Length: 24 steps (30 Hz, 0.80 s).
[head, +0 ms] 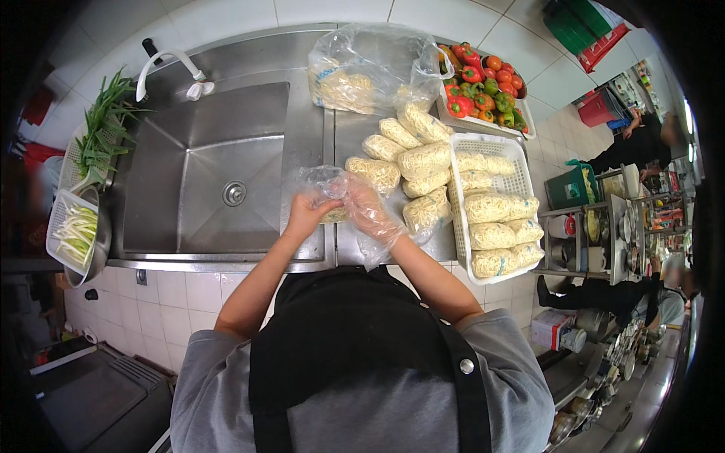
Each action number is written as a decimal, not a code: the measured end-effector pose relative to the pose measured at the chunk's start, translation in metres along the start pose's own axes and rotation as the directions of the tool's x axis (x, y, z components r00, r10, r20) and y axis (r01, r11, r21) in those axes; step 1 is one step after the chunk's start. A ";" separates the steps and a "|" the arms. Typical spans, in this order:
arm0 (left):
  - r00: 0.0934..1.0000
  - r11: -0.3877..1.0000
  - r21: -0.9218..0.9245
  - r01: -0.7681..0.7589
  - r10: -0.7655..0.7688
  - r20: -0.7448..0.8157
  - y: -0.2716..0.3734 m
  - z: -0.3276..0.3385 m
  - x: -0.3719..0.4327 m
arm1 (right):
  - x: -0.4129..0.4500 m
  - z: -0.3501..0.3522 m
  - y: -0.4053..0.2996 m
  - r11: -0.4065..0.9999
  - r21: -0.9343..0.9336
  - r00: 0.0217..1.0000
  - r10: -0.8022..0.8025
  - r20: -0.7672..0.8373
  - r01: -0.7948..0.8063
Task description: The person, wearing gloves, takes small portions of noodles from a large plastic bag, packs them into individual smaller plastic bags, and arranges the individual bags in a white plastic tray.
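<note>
At the sink's right edge, my left hand [307, 215] pinches the gathered top of a clear plastic bag [324, 176]. My right hand [369, 210] meets it there, its fingers closed around the same film. Loose clear plastic covers the right hand down to the wrist; whether this is a glove or a bag is hard to tell. Pale noodles [334, 216] show below and between the hands, mostly hidden. Just beyond lies a plastic-wrapped noodle bundle [374, 174], with several more bagged noodles [426, 160] heaped to its right.
A white basket [459, 238] of noodle packs stands at right. Behind are a large clear bag [379, 62] and a crate [481, 125] of peppers and tomatoes. The steel sink [164, 198] and faucet [170, 56] are left, beside green leaves [102, 133] and scallions [76, 232]. People stand far right.
</note>
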<state>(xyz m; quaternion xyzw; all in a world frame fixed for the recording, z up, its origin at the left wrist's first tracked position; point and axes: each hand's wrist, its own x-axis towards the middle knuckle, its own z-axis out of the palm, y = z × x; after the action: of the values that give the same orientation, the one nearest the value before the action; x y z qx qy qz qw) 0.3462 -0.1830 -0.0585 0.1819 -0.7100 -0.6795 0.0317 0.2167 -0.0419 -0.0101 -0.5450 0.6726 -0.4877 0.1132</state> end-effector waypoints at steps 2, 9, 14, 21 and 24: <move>0.959 0.991 -0.121 -0.066 0.030 -0.280 -0.018 0.017 -0.001 | -0.008 0.008 -0.003 0.999 -0.043 1.000 0.011 -0.007 -0.011; 0.888 0.711 0.657 -0.253 0.440 -0.135 -0.019 0.019 0.003 | -0.012 -0.002 -0.004 0.991 0.002 0.990 0.135 0.049 -0.135; 0.918 0.979 0.003 -0.206 0.194 -0.346 0.012 0.031 -0.021 | -0.014 -0.045 -0.012 0.944 0.256 0.974 0.177 0.143 -0.210; 0.786 0.754 0.597 -0.274 0.533 -0.314 0.023 0.019 -0.045 | -0.031 -0.008 -0.009 0.998 -0.067 0.999 0.003 0.040 -0.001; 0.735 0.763 0.568 -0.308 0.570 -0.367 0.035 0.031 -0.031 | -0.032 0.000 -0.006 0.983 -0.181 0.985 -0.028 -0.170 -0.003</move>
<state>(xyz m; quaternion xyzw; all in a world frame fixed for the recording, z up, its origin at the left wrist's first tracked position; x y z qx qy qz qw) 0.3584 -0.1440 -0.0201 0.1813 -0.8393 -0.3819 0.3417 0.2325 -0.0148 -0.0178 -0.5131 0.7177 -0.4707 0.0017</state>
